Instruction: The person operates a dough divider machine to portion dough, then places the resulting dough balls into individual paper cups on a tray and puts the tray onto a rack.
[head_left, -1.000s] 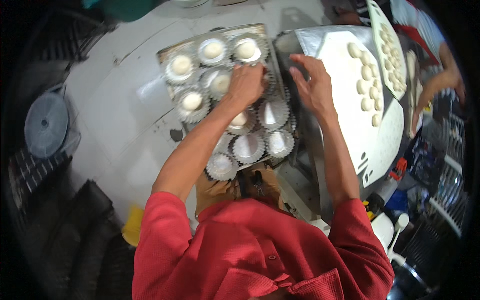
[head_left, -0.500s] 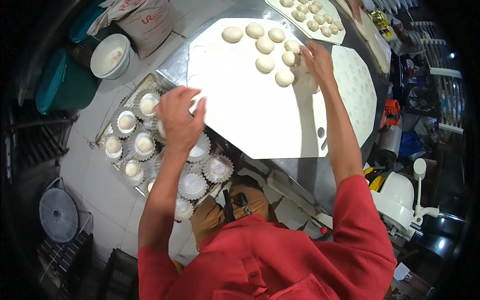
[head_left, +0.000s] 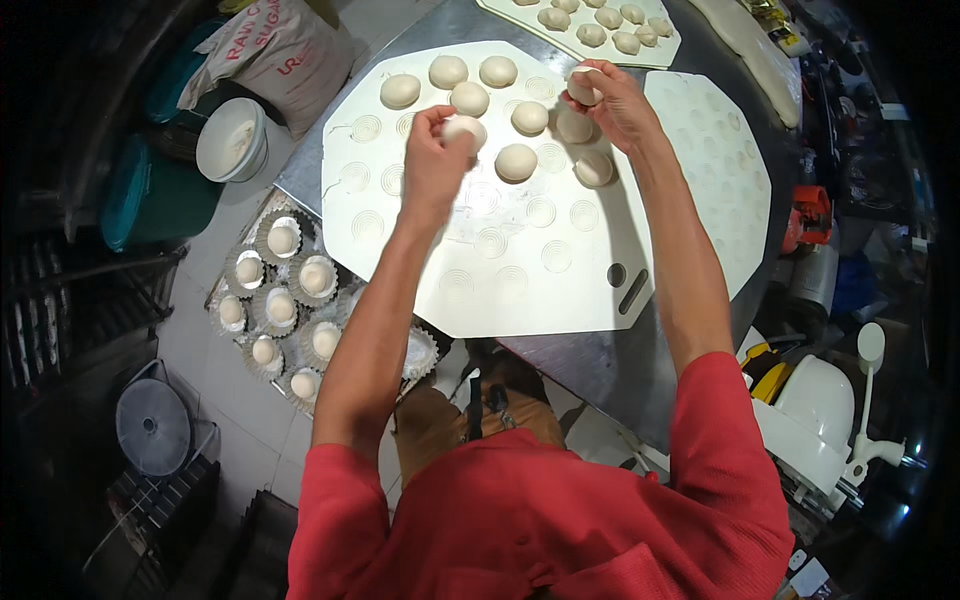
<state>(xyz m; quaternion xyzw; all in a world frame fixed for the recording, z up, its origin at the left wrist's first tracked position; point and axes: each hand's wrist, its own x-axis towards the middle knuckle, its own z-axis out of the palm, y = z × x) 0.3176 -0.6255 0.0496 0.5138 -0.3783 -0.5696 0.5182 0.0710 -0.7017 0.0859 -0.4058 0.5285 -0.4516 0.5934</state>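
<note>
A white eight-sided board [head_left: 560, 300] with rings marked on its face lies on a metal table. Several smooth dough balls, such as this near dough ball [head_left: 516, 162], sit toward its far side. My left hand [head_left: 432, 170] has its fingers closed round a slightly blurred dough ball [head_left: 465, 132] over the board. At the board's far right edge, my right hand [head_left: 622, 108] pinches another dough ball [head_left: 584, 87] between thumb and fingers. To the left, below table height, fluted metal tins [head_left: 314, 277] stand on a tray, many with a dough ball inside; my left forearm hides some.
A second dimpled white board [head_left: 712, 160] lies at the right. Beyond it is a board of small dough pieces [head_left: 592, 36] and a long dough strip [head_left: 750, 50]. A white bucket [head_left: 232, 140] and a sack [head_left: 285, 60] stand on the floor at left. A white machine [head_left: 800, 400] is at right.
My left hand has moved from above the tins to the board and closed on a dough ball. My right hand now holds a dough ball up. The view has shifted slightly.
</note>
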